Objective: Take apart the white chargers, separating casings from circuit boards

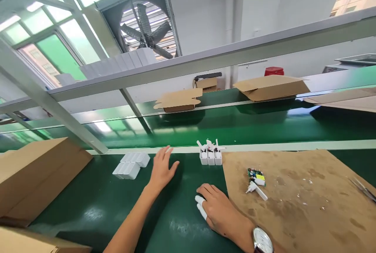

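Note:
My left hand [161, 170] reaches over the green work surface with its fingers spread and nothing in them. Just left of it sits a cluster of white plastic cases [129, 167]. My right hand [216, 210] rests on the surface, fingers loosely bent and holding nothing visible; white covers sit on two of its fingers. Ahead of both hands stand three white cases [210, 157] in a row, with white and dark parts sticking out of their tops. To the right, a green circuit board [256, 175] and a white plug-like piece [257, 190] lie on brown cardboard.
The stained cardboard sheet [288, 206] covers the right side, with metal tweezers [364, 190] at its edge. A large carton [41, 174] stands on the left. Beyond a pale ledge runs a green belt [229, 125] with open cartons [272, 87] behind it. A rail [199, 59] crosses above.

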Demonstrator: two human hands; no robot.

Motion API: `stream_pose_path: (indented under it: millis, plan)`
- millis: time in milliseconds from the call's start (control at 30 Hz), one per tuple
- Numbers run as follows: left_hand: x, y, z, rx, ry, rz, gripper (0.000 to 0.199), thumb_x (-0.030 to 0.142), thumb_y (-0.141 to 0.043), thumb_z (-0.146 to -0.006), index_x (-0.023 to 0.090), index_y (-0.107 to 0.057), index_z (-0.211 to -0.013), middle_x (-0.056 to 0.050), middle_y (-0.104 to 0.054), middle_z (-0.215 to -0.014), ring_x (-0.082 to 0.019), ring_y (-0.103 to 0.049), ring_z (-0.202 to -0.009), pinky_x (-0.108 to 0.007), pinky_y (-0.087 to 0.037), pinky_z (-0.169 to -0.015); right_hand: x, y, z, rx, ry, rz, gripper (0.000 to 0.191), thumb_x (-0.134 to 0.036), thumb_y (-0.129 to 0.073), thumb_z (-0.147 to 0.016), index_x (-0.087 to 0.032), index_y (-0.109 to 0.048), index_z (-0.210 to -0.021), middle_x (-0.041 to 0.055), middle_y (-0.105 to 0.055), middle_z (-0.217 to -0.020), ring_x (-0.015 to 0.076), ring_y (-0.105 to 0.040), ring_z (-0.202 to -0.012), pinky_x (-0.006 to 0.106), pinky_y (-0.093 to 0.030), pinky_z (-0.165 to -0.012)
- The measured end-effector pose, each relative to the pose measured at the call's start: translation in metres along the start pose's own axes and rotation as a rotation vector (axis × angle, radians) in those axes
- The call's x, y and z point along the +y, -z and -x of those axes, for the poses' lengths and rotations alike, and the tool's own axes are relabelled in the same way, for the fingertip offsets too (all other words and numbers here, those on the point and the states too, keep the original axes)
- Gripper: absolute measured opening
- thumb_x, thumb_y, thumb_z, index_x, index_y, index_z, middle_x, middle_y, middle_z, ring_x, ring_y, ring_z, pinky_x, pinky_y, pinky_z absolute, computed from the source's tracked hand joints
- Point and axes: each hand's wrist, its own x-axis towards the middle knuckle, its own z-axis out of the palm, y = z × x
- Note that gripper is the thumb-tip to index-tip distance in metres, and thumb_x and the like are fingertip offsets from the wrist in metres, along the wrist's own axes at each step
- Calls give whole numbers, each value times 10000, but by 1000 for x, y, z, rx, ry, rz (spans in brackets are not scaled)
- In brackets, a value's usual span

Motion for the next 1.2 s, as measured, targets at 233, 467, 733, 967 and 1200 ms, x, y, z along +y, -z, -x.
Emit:
stream_pose_path:
  millis: [233,467,733,967,1200]
  plan:
    - [-63,55,10,125,296,-592,274,272,-568,-921,85,-764,-968,-282,-563,-1403,-498,-383,-1427,-709,-390,-1075,-4,8,-1,-69,-53,-15,111,-85,-624,-843,-163,-697,-813,117,-679,-1192,282,-580,-1075,410,-517,-881]
    - [-29,24,5,-178,-27,-22,323,370,-476,-978,198,-743,-920,-159,-634,-1342,-338,-614,-1237,-524,-525,-1034,1,32,-3,-107,-52,-41,136,-222,-596,-991,-184,-721,-1031,84,-699,-1205,235,-632,-1057,363,-515,-905]
    - [13,12,-1,-522,-174,444,393,397,-357,-1034,265,-723,-1087,-53,-685,-1319,-212,-685,-1168,-338,-561,-1022,44,100,37,-177,-853,306,268,-349,-565,-1018,-133,-689,-1117,210,-726,-1083,346,-697,-1003,421,-536,-846]
    - [37,-3,21,-457,-23,513,317,539,-651,-883,223,-635,-910,-76,-649,-1267,-231,-684,-1057,-343,-578,-920,70,100,62,-163,-961,265,508,-456,-591,-977,-98,-599,-1338,219,-710,-1229,348,-690,-1127,411,-544,-925]
    - [37,-2,30,-437,-33,559,210,424,-675,-882,229,-609,-925,-46,-638,-1164,-187,-663,-949,-302,-561,-840,58,57,39,34,-767,-283,605,-242,-562,-880,-142,-481,-1472,102,-719,-1085,234,-716,-924,411,-603,-899]
